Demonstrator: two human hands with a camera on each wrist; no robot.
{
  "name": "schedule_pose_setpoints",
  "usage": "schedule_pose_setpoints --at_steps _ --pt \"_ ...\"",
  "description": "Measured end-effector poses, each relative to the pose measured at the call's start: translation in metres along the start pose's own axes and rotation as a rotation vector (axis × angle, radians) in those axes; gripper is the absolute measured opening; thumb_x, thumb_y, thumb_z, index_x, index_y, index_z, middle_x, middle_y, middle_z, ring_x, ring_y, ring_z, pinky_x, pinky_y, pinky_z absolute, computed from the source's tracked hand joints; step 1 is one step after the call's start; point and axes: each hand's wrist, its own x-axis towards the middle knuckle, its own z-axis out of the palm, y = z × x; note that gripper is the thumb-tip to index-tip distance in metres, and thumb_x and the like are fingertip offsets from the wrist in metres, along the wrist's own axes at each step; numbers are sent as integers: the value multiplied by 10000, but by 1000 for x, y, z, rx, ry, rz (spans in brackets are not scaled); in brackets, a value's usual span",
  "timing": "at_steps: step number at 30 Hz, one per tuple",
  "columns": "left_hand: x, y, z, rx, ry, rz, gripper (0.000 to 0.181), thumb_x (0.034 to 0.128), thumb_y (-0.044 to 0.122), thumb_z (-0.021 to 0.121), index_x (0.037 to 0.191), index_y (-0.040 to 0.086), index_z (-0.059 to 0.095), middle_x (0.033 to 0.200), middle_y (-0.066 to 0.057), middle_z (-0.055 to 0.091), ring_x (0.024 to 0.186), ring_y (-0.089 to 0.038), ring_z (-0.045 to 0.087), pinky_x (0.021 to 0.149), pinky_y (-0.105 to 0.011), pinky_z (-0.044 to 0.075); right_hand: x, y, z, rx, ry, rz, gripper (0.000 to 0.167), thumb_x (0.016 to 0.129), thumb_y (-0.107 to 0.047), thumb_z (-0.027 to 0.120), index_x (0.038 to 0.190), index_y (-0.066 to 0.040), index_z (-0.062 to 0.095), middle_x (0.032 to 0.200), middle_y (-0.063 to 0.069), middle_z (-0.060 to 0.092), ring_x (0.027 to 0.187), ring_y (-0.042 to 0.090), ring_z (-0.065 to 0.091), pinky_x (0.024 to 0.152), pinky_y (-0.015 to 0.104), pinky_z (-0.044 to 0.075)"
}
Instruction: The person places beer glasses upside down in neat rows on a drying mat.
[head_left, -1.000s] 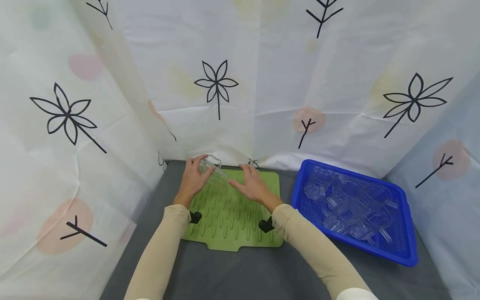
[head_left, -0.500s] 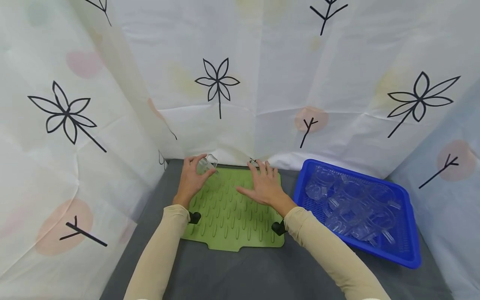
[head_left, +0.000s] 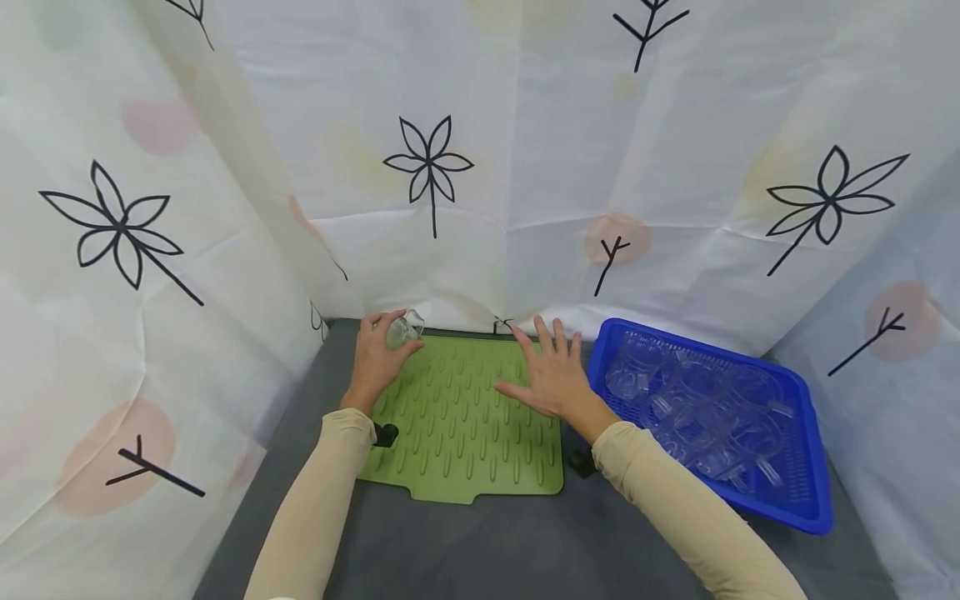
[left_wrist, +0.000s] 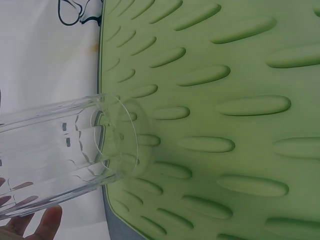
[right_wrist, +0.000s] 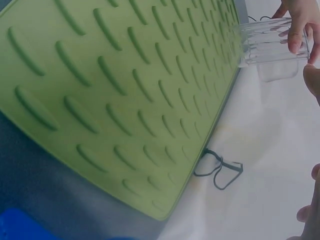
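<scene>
A clear glass mug (head_left: 405,328) stands at the back left corner of the green ridged mat (head_left: 465,417), gripped by my left hand (head_left: 374,358) with fingers and thumb around its side. In the left wrist view the mug (left_wrist: 65,145) has its end against or just over the mat (left_wrist: 200,125); fingertips (left_wrist: 50,222) touch its side. The right wrist view shows its handle (right_wrist: 278,71) pointing away from the mat. My right hand (head_left: 551,375) is held with fingers spread above the mat's right edge, holding nothing.
Right of the mat, a blue basket (head_left: 821,467) holds several clear mugs (head_left: 693,379). A patterned white curtain (head_left: 517,167) hangs directly behind the mat and basket. The grey table surface (head_left: 480,550) lies in front.
My right hand has moved right, away from the mug, and its fingers have spread. The mug, tilted earlier in my left hand, is now more upright.
</scene>
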Motion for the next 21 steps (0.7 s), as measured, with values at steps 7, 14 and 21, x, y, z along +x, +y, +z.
schedule_pose_setpoints --at_steps 7,14,21 --pt "1 1 -1 1 -9 -10 690 886 399 798 1502 307 499 1578 -148 316 1458 -448 327 1096 -684 384 -6 7 1 -22 12 13 1010 870 -826 503 1653 -285 165 1728 171 53 1578 493 52 1205 766 101" --pt "3 2 2 14 -21 -16 702 888 387 797 1512 292 490 1597 -155 302 1470 -461 312 1108 -683 380 -14 14 -1 -18 10 11 1020 873 -817 512 1655 -260 167 1725 179 69 1582 484 35 1212 758 87" --pt "5 1 5 3 -28 -8 699 881 347 811 1503 243 508 1619 -152 291 1471 -475 303 1099 -680 386 -20 18 -7 -26 20 5 1020 873 -792 543 1651 -230 197 1723 183 73 1581 484 40 1218 746 101"
